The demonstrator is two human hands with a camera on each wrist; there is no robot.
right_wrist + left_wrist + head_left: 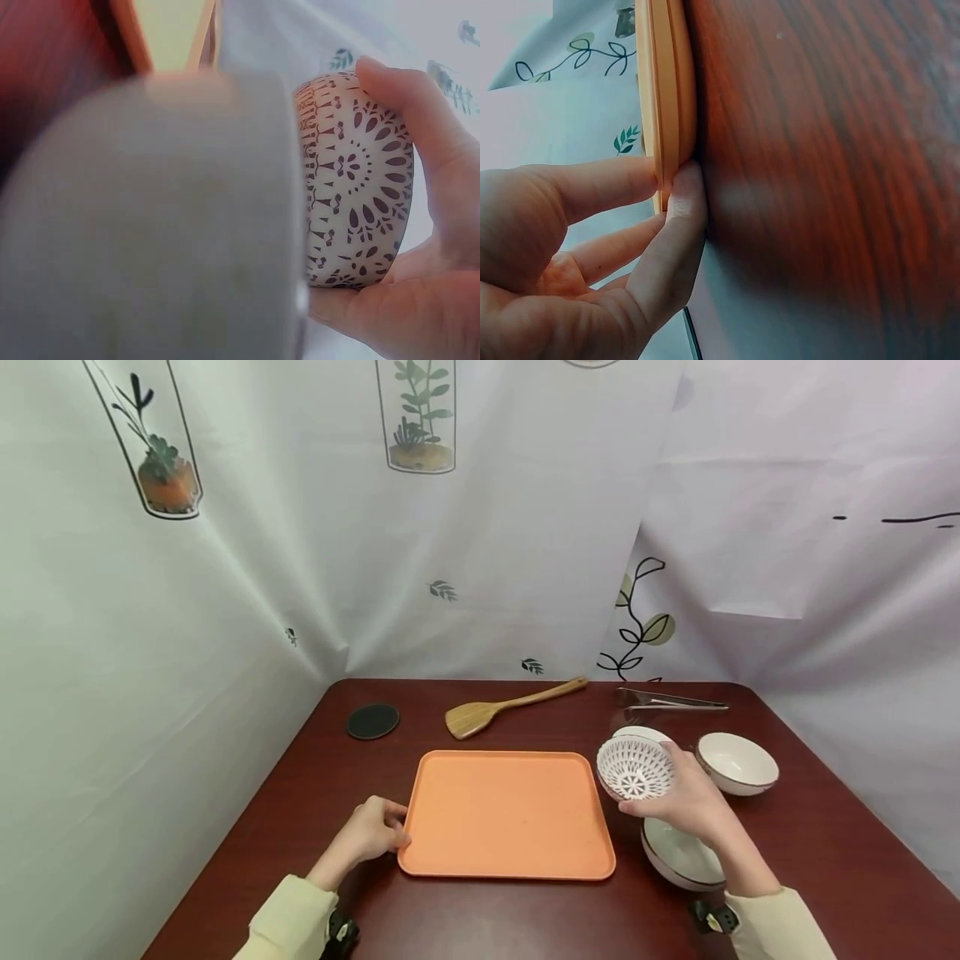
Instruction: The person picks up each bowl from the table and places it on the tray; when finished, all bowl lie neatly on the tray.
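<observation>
- From the head: looked forward and down across the table point(810, 843) from well back; covered the left hand point(373, 831), the right hand point(686, 797), the whole tray point(506, 814) and the cloth backdrop point(525, 543).
- From the left wrist: faced the left hand at close range, low beside the tray rim; showed the table sideways, at right of frame.
- From the right wrist: faced the right hand and patterned bowl point(364, 180) closely; caught a blurred pale object point(165, 225) nearest the lens.
- Between head and left wrist: shared the left hand at the tray.
- Between head and right wrist: shared the right hand and patterned bowl.
</observation>
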